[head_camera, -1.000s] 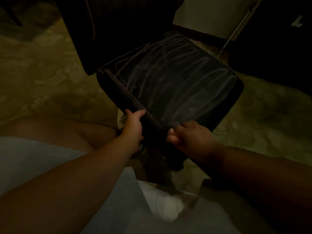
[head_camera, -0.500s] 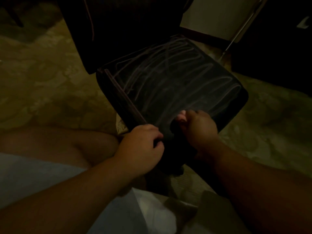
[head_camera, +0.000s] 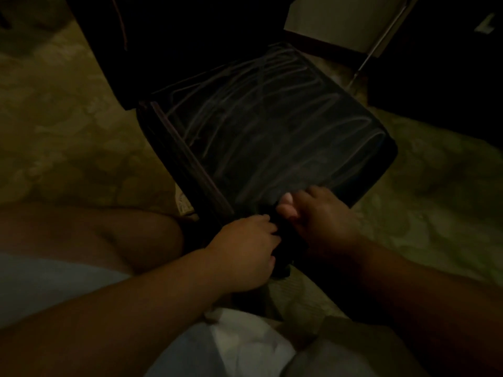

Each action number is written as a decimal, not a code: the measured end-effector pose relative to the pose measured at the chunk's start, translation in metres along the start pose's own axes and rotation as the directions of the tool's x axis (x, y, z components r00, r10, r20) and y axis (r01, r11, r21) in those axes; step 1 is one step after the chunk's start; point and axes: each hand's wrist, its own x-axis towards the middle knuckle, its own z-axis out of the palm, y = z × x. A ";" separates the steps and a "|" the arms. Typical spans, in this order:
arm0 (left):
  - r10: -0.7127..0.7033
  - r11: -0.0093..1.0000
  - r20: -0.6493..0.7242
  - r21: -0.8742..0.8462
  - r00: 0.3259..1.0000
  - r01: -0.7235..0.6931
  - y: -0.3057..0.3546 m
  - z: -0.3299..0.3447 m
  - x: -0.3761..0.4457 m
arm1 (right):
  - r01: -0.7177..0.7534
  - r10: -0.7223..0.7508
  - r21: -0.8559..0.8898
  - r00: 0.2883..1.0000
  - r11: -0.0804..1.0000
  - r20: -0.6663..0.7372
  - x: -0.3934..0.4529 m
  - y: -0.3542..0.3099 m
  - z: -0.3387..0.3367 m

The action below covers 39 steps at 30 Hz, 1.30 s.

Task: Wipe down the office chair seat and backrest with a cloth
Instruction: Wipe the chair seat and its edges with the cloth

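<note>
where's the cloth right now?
Head view, lower centre: the dark cloth is bunched at the near edge of the chair seat, gripped between the left hand and the right hand.

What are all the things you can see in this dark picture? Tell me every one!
chair seat: one, black with pale wipe streaks, centre
backrest: one, black, behind the seat at the top
cloth: one, dark, bunched at the seat's near edge between the hands
carpet: one, greenish patterned, all around the chair
pale panel: one, whitish, top right
light clothing: pale, bottom of the view
left hand: one, gripping the cloth
right hand: one, gripping the cloth at the seat's edge
</note>
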 end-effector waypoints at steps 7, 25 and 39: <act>0.012 1.000 -0.050 -0.008 0.999 -0.013 0.001 -0.008 0.014 | -0.349 0.349 0.021 0.931 0.937 -0.107 0.030 0.042 -0.007; 0.072 0.983 0.143 0.160 0.987 -0.095 0.015 -0.042 0.063 | -0.050 0.050 0.029 0.999 0.998 0.013 0.016 0.110 -0.025; 0.103 0.991 0.054 0.080 0.993 -0.107 0.007 -0.047 0.084 | -0.303 0.304 0.055 0.952 0.951 -0.015 0.052 0.159 -0.031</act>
